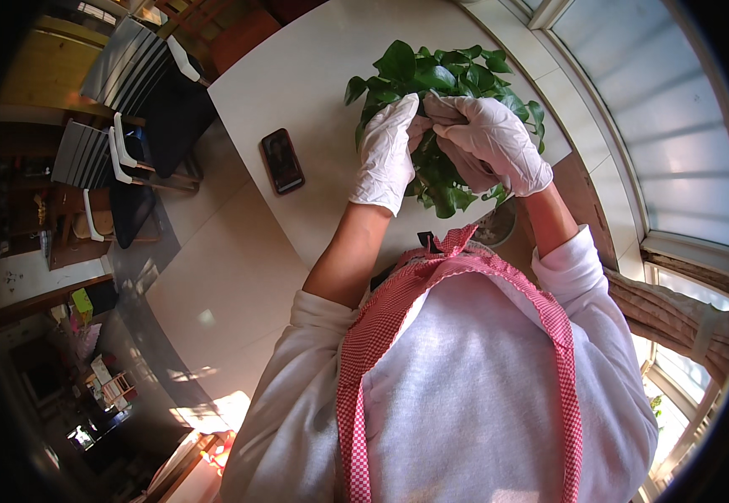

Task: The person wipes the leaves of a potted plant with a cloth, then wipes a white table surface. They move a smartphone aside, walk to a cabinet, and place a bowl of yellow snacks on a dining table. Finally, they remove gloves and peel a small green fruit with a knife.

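Note:
A leafy green potted plant with heart-shaped leaves stands on the white table; its pot is hidden. Both my hands wear white disposable gloves and meet over the near side of the foliage. My left hand is bent at the left of the leaves, its fingertips partly hidden. From the right, my right hand reaches in with curled fingers, and a greyish cloth-like piece seems to hang beneath it. Whether either hand grips a leaf or this piece cannot be made out.
A smartphone in a dark red case lies left of the plant on the white table. Chairs with dark seats stand beyond the table's left edge. Frosted windows and a tiled sill run along the right. A round container is partly visible near the apron.

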A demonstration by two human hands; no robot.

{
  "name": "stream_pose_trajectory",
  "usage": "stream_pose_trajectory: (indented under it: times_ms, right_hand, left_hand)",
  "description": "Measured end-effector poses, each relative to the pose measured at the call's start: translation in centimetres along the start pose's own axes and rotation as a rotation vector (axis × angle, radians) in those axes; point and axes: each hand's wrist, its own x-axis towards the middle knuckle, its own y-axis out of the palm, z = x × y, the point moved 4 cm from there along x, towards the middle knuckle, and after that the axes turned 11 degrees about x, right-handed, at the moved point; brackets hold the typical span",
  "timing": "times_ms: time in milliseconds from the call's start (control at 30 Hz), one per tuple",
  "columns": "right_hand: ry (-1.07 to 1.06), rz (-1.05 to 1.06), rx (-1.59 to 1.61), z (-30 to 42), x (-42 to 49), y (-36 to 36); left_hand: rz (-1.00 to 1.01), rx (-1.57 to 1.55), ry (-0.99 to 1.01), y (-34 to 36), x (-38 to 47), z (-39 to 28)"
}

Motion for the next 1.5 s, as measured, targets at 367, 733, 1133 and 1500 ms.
stream_pose_trajectory:
  times_ms: [367,733,1133,1500]
  right_hand:
    - [-0.060,0.105,0.017,0.0,-0.1,0.9]
    - [0.014,0.104,0.103,0.1,-1.7,-0.3]
    - [0.141,-0.026,0.368,-1.0,-4.5,-1.8]
    - [0.034,0.093,0.204,-0.4,-4.4,0.3]
  left_hand:
    - [0.043,0.041,-0.073,-0.1,0.8,1.8]
    - [-0.018,0.083,-0.045,-1.0,0.2,0.5]
    - [-0.072,0.269,-0.117,-5.7,-0.1,0.0]
    - [0.104,0.462,0.032,-6.4,1.9,3.1]
